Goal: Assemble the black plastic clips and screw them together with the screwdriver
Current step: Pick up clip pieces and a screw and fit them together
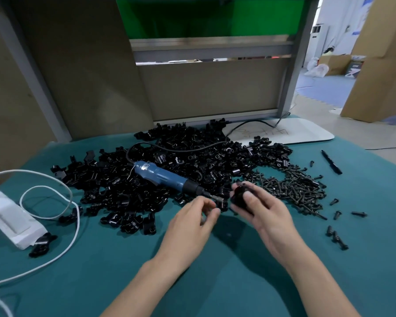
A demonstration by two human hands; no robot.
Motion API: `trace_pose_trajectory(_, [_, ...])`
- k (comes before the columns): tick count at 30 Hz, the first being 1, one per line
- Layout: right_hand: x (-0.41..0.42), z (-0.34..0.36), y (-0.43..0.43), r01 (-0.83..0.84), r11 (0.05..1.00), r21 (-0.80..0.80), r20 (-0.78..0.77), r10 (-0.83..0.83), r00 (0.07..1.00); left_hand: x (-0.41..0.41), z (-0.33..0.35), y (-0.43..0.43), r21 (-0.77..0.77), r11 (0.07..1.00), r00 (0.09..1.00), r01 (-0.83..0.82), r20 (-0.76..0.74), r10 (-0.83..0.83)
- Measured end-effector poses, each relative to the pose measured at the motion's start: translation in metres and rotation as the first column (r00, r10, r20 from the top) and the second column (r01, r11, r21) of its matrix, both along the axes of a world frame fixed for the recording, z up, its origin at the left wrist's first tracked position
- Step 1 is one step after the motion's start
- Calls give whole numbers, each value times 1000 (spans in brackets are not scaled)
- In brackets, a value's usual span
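Our two bare forearms come in from six o'clock over the teal-covered worktop (215, 282) and meet near its middle, hands close together but not touching. Our left hand (192, 217) lies palm-down and tilted inward. Its fingers are curled, with thumb and forefinger tips drawn towards each other beside a loose black piece at the near edge of the parts. Motion blur keeps us from telling whether it pinches anything.

Our right hand (264, 212) is turned with its back toward three o'clock, thumb on top and fingers wrapped beneath, gripping a black clip (239, 196).

At twelve o'clock from the hands spreads a heap of clips (181, 145), black and glossy, running from nine round to one o'clock. Across the heap lies the screwdriver (164, 176), blue-bodied with a black nose. Its bit points toward four o'clock and ends just beside our left fingertips, between both hands. Its black cord (192, 148) loops back over the heap toward one o'clock.

At two to three o'clock of our right hand lies a mound of screws (293, 186), with a few scattered singly nearer four o'clock. Farther out at two o'clock rests a thin black rod (332, 162). At nine o'clock a white cable (78, 225) loops beside a white box (7, 216).
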State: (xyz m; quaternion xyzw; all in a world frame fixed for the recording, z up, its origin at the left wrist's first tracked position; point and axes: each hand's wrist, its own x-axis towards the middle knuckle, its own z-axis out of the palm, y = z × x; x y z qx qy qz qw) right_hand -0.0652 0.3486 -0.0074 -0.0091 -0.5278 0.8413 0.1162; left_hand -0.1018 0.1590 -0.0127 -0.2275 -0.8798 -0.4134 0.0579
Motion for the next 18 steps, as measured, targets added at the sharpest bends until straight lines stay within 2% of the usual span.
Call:
trace_pose_trajectory(1, [-1, 3, 7, 50, 989, -138, 2, -50, 999, -3, 3, 10, -129, 992, 993, -11, -116, -4])
trace_pose_trajectory(3, [-2, 7, 18, 129, 942, -311, 25, -128, 991, -11, 7, 34, -344, 936, 939, -77, -340, -48])
trace_pose_trajectory(5, [-1, 8, 24, 176, 893, -413, 65, -164, 984, -19, 13, 57, -511, 843, 895, -171, -439, -84])
trace_pose_trajectory(9, [0, 7, 28, 238, 819, -522, 149, -187, 971, -28, 21, 89, -715, 657, 922, -238, -379, -78])
trace_pose_trajectory(15, [-2, 5, 29, 249, 801, -544, 176, -181, 967, -35, 41, 116, -801, 571, 983, -181, -168, 76])
trace_pose_trajectory(18, [-3, 4, 28, 242, 806, -540, 194, -160, 968, -33, 45, 128, -814, 560, 986, -155, -96, 134])
